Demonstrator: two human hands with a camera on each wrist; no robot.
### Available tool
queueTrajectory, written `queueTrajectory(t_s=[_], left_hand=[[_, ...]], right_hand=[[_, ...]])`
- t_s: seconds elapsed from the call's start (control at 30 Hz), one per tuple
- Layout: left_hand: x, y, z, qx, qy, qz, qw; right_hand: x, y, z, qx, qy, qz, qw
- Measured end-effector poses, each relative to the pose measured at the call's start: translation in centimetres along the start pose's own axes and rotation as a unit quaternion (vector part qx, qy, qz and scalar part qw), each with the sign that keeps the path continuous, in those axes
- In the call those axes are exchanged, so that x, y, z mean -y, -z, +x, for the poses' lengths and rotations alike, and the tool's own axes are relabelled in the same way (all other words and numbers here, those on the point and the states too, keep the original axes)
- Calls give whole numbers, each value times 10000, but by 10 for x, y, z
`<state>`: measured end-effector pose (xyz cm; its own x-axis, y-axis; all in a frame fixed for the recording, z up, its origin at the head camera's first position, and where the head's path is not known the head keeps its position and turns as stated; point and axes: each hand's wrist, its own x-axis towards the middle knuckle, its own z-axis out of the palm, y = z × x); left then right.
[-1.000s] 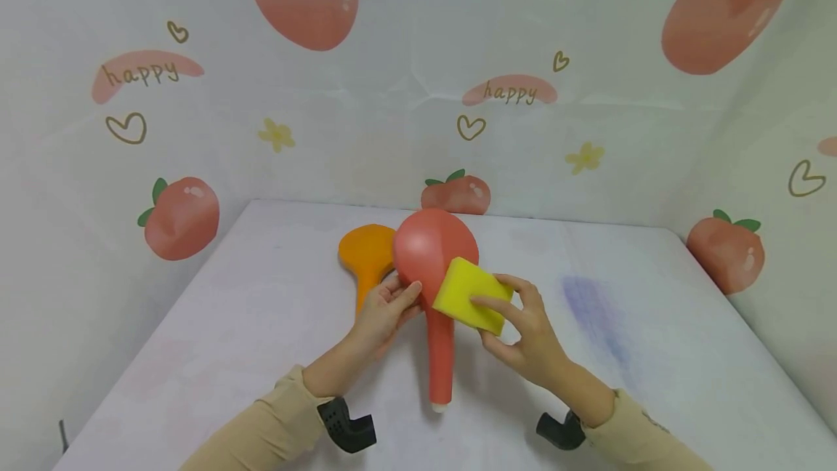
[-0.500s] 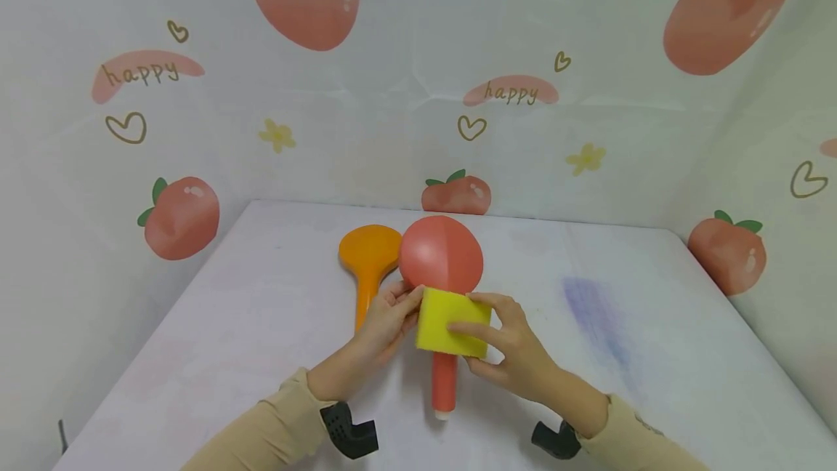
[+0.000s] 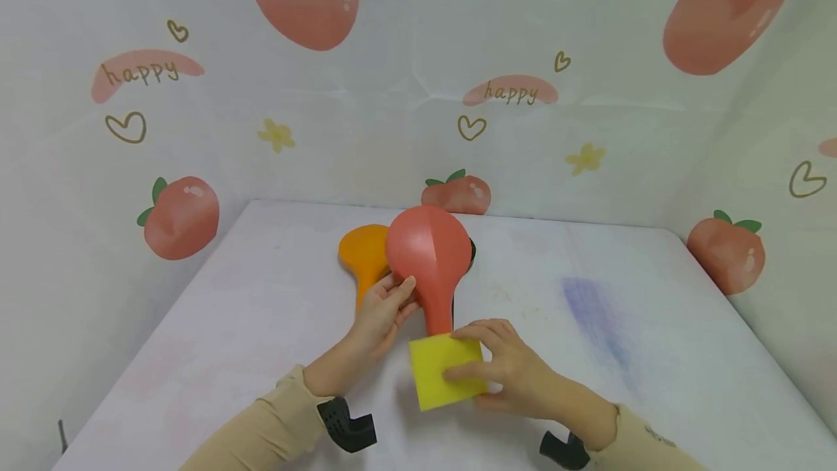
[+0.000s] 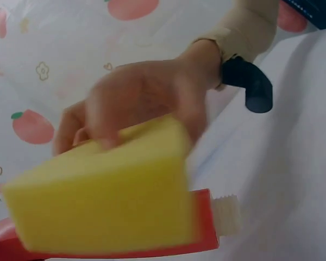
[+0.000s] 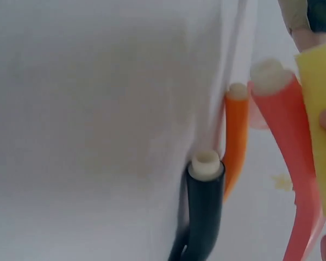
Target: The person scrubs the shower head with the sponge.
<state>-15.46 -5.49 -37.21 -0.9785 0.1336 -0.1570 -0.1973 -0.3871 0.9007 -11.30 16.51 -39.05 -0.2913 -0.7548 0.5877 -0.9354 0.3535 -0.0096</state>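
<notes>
Sponge time on the white table [image 3: 654,355] — a yellow sponge [image 3: 445,378] sits over the lower end of a red shower head's [image 3: 428,249] handle, and the right hand [image 3: 516,373] is grasping it, fingers spread across the top face and thumb at the near edge. From the left wrist camera you can see the sponge [image 4: 103,201] lying right along the red handle [image 4: 204,231], with the white threaded tip [image 4: 228,215] poking out past it; that view is pretty blurry though.

Left hand [image 3: 382,311] is holding the red shower head up near where the round head meets the handle, fingers curled round the neck of it. The round head is tilted up off the table, back side facing the camera.

Just behind and to the left of it lies an orange shower head [image 3: 362,251] flat on the table, partly hidden by the red one and the left hand. There's also a black one — only a sliver of it [image 3: 471,253] peeks out at the right edge of the red head in the head view, but the right wrist camera shows its handle [image 5: 202,217] with a white tip, right beside the orange handle [image 5: 236,147].

Backdrop is a white sheet [image 3: 392,107] printed with peaches, hearts and "happy". Both arms are in beige sleeves [image 3: 261,427].
</notes>
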Motion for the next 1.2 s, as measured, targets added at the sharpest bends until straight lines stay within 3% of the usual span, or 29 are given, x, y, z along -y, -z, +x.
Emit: queueTrajectory(t_s=[0.23,0.37,0.47,0.67,0.83,0.97,1.1,1.2], left_hand=[[-1,-1,-4,183,109,-24,9998],[-2,-2,-4,136,193,16,9997],[-2,-1,-4,141,158,31,9998],[-5,1,-2,-24,15,-113,9999],[-5,2,0,-130,-13,-262,9996],[-5,1,-1,-38,22,-310,9995],[-5,0,-3,144,109,-323,9993],[-5,0,-4,236,125,-319,9991]], right_hand=[[-16,3,12,-849,-1190,-128,9892],[-16,2,14,-1110,-1472,97,9828],[-12,0,12,-894,-1199,145,9887],[-1,1,3,-57,-345,222,9991],[-3,5,-1,-68,-259,176,9995],[-13,9,1,-525,-780,132,9955],[-23,10,4,-1094,-1565,324,9811],[-25,8,4,-1230,-1845,548,9736]])
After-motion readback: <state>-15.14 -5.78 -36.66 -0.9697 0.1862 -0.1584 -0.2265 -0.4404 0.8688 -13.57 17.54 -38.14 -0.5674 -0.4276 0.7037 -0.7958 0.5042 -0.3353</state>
